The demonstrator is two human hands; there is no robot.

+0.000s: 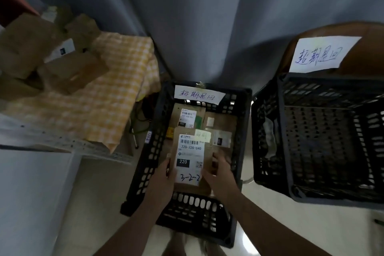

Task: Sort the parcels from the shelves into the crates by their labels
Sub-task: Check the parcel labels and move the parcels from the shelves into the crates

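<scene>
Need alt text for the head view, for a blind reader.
The left hand and right hand hold a parcel labelled 220 over a black crate holding other parcels. A second black crate stands right of it; cardboard boxes sit on a checked cloth at left.

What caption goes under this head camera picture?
Left hand and right hand hold a labelled parcel over the middle black crate.

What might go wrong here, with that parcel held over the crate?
The sign on the middle crate and the one on the right crate look alike, so the parcel, which the left hand and right hand hold, could land in the wrong one. Its sticky note may come loose. Laid on top, it would cover labels of the parcels below.
</scene>
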